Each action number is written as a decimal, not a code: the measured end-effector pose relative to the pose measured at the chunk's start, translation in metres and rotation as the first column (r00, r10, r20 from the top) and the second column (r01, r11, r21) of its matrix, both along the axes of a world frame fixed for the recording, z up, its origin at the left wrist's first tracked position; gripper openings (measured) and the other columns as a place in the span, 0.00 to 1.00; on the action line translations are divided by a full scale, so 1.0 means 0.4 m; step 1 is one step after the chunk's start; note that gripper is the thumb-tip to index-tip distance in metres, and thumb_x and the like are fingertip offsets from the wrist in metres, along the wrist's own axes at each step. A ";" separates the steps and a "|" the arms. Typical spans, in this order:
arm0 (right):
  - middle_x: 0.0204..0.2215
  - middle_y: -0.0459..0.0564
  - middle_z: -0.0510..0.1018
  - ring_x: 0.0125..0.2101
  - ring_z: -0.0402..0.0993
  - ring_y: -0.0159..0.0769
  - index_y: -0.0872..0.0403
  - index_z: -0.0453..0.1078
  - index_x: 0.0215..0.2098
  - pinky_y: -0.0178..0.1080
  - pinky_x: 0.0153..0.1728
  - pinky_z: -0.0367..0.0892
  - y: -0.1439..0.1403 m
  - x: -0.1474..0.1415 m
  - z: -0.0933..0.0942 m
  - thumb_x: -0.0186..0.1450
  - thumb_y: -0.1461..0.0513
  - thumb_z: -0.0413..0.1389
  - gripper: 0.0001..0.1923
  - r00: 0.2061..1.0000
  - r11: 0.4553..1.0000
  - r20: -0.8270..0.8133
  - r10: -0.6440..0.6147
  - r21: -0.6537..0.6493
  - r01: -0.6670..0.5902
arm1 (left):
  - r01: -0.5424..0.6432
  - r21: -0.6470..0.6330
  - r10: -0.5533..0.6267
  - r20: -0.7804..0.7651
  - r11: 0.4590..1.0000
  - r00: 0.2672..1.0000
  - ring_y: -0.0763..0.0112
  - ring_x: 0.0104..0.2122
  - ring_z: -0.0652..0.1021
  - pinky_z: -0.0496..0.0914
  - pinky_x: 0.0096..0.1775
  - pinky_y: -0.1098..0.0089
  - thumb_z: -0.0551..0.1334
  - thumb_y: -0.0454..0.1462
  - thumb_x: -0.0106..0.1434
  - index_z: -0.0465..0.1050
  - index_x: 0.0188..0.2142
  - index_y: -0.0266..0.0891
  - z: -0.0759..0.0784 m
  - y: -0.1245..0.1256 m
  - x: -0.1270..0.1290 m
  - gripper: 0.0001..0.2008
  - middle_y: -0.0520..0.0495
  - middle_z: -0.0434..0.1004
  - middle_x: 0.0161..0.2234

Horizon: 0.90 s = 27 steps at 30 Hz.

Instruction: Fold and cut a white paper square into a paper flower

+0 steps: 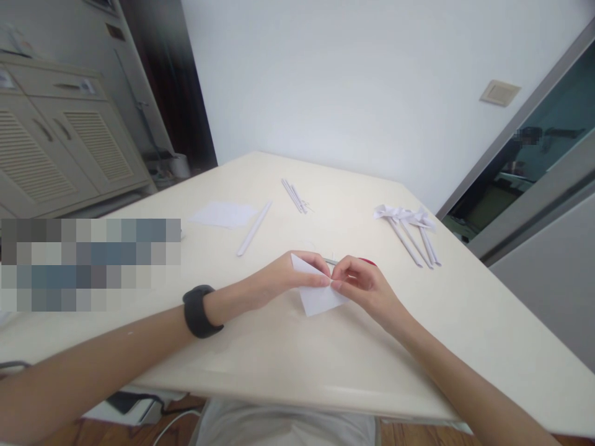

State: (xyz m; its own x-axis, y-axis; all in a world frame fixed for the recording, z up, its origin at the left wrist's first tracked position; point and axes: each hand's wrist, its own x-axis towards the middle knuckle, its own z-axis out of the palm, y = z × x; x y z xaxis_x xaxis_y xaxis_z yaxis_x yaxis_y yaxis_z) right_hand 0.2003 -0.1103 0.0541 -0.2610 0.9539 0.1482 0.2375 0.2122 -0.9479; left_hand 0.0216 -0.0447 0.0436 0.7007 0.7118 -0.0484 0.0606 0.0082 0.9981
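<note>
A small white sheet of paper point(320, 302) is held up over the table between my two hands. My left hand point(297, 272) pinches it near the middle, thumb on the near face. My right hand point(367, 285) grips the same paper close beside, with the fingertips of both hands nearly touching. Just beyond the hands lies a tool with a red handle point(367, 261) and a grey metal part, probably scissors, mostly hidden by my right hand. The wrist of my left arm wears a black band point(202, 311).
On the cream table point(279, 365) lie a rolled paper tube point(254, 229), a flat stack of white paper point(223, 214) and several thin paper sticks point(292, 196). Pinwheel-like folded papers point(404, 216) on paper sticks rest at the right. A white wall point(325, 80) stands behind.
</note>
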 end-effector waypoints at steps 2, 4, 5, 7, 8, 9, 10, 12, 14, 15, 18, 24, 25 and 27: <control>0.28 0.45 0.68 0.31 0.66 0.31 0.54 0.66 0.30 0.34 0.34 0.61 0.001 0.001 -0.003 0.60 0.63 0.55 0.03 1.000 1.000 -0.005 -0.007 -0.001 0.007 | 0.013 -0.007 -0.013 0.015 1.000 1.000 0.72 0.30 0.71 0.62 0.32 0.72 0.67 0.42 0.49 0.71 0.28 0.36 0.000 0.001 -0.001 0.11 0.51 0.72 0.28; 0.28 0.45 0.69 0.31 0.65 0.31 0.54 0.65 0.30 0.34 0.33 0.60 0.004 0.003 -0.007 0.60 0.62 0.55 0.03 0.999 1.000 -0.024 -0.024 -0.002 0.024 | 0.014 -0.003 -0.014 0.035 1.000 0.999 0.72 0.31 0.72 0.63 0.33 0.72 0.67 0.41 0.50 0.71 0.30 0.37 -0.001 0.000 -0.002 0.11 0.51 0.72 0.30; 0.28 0.45 0.69 0.31 0.65 0.31 0.54 0.65 0.30 0.34 0.32 0.60 0.006 0.004 -0.010 0.60 0.62 0.55 0.04 0.999 0.999 -0.041 -0.035 -0.005 0.035 | 0.009 0.001 -0.009 0.050 1.000 0.999 0.71 0.32 0.72 0.63 0.33 0.72 0.67 0.40 0.51 0.72 0.32 0.37 -0.002 0.000 -0.003 0.11 0.51 0.72 0.31; 0.28 0.45 0.68 0.30 0.64 0.30 0.54 0.65 0.29 0.33 0.30 0.58 0.011 0.008 -0.016 0.60 0.61 0.55 0.04 0.993 0.998 -0.092 -0.068 -0.010 0.068 | 0.001 -0.002 -0.001 0.092 1.000 0.996 0.71 0.34 0.72 0.64 0.36 0.72 0.66 0.39 0.52 0.71 0.36 0.38 -0.003 -0.001 -0.004 0.12 0.50 0.73 0.33; 0.28 0.44 0.68 0.29 0.63 0.29 0.54 0.65 0.29 0.32 0.29 0.57 0.013 0.010 -0.019 0.60 0.61 0.55 0.05 0.988 0.996 -0.123 -0.092 -0.014 0.091 | 0.002 -0.011 -0.001 0.119 1.000 0.993 0.70 0.36 0.72 0.65 0.37 0.71 0.66 0.38 0.53 0.71 0.38 0.39 -0.003 -0.001 -0.005 0.13 0.50 0.73 0.35; 0.27 0.44 0.67 0.28 0.62 0.29 0.53 0.65 0.29 0.32 0.27 0.55 0.015 0.013 -0.023 0.60 0.60 0.55 0.05 0.981 0.993 -0.152 -0.117 -0.021 0.115 | 0.010 -0.025 -0.006 0.145 1.000 0.989 0.70 0.37 0.72 0.65 0.38 0.71 0.65 0.38 0.54 0.70 0.40 0.40 -0.003 -0.001 -0.006 0.13 0.49 0.73 0.37; 0.26 0.43 0.66 0.27 0.61 0.29 0.53 0.64 0.29 0.31 0.26 0.54 0.018 0.016 -0.027 0.61 0.60 0.55 0.06 0.974 0.990 -0.179 -0.142 -0.034 0.138 | 0.026 -0.041 -0.018 0.171 0.999 0.985 0.69 0.39 0.72 0.66 0.39 0.70 0.64 0.38 0.56 0.70 0.43 0.40 -0.001 -0.001 -0.007 0.14 0.49 0.72 0.39; 0.25 0.42 0.65 0.25 0.59 0.28 0.53 0.64 0.29 0.31 0.24 0.51 0.021 0.022 -0.034 0.61 0.58 0.55 0.07 0.958 0.983 -0.225 -0.180 -0.074 0.167 | 0.060 -0.063 -0.043 0.234 0.996 0.971 0.68 0.41 0.72 0.67 0.41 0.68 0.60 0.38 0.59 0.68 0.47 0.41 0.004 -0.001 -0.009 0.15 0.47 0.71 0.42; 0.24 0.42 0.64 0.24 0.58 0.27 0.53 0.64 0.29 0.31 0.23 0.48 0.024 0.027 -0.039 0.61 0.57 0.54 0.07 0.947 0.978 -0.259 -0.192 -0.125 0.164 | 0.095 -0.065 -0.072 0.286 0.993 0.956 0.66 0.42 0.71 0.68 0.41 0.66 0.56 0.39 0.63 0.66 0.50 0.41 0.009 -0.001 -0.009 0.16 0.44 0.70 0.43; 0.24 0.42 0.64 0.24 0.57 0.27 0.53 0.64 0.29 0.31 0.23 0.48 0.025 0.029 -0.040 0.62 0.57 0.54 0.08 0.942 0.977 -0.275 -0.192 -0.146 0.157 | 0.113 -0.062 -0.089 0.299 0.992 0.950 0.65 0.42 0.71 0.69 0.40 0.65 0.55 0.40 0.64 0.65 0.51 0.41 0.010 -0.001 -0.009 0.16 0.43 0.70 0.44; 0.25 0.43 0.64 0.26 0.58 0.28 0.53 0.64 0.29 0.32 0.25 0.50 0.028 0.033 -0.041 0.61 0.56 0.54 0.09 0.935 0.973 -0.311 -0.170 -0.201 0.111 | 0.127 -0.025 -0.114 0.302 0.992 0.947 0.63 0.42 0.71 0.70 0.39 0.64 0.55 0.40 0.64 0.65 0.53 0.42 0.008 -0.002 -0.006 0.18 0.42 0.69 0.46; 0.28 0.45 0.67 0.28 0.61 0.30 0.54 0.66 0.31 0.33 0.29 0.53 0.031 0.034 -0.049 0.62 0.56 0.53 0.09 0.937 0.964 -0.337 -0.089 -0.267 -0.004 | 0.082 0.038 -0.089 0.288 0.996 0.954 0.65 0.41 0.72 0.70 0.39 0.66 0.58 0.39 0.62 0.67 0.50 0.42 -0.007 -0.002 0.002 0.16 0.43 0.71 0.44; 0.29 0.45 0.68 0.29 0.61 0.30 0.54 0.66 0.31 0.33 0.29 0.53 0.031 0.033 -0.049 0.62 0.56 0.53 0.09 0.936 0.963 -0.343 -0.081 -0.271 -0.016 | 0.076 0.042 -0.084 0.286 0.996 0.955 0.66 0.41 0.73 0.70 0.39 0.66 0.58 0.40 0.62 0.68 0.50 0.42 -0.009 -0.001 0.002 0.16 0.43 0.71 0.43; 0.30 0.46 0.68 0.29 0.61 0.30 0.54 0.66 0.32 0.33 0.29 0.52 0.031 0.032 -0.049 0.62 0.56 0.54 0.08 0.931 0.962 -0.359 -0.064 -0.271 -0.039 | 0.068 0.050 -0.079 0.285 0.996 0.955 0.65 0.40 0.73 0.70 0.40 0.66 0.59 0.40 0.61 0.68 0.49 0.42 -0.010 0.000 0.001 0.16 0.43 0.72 0.43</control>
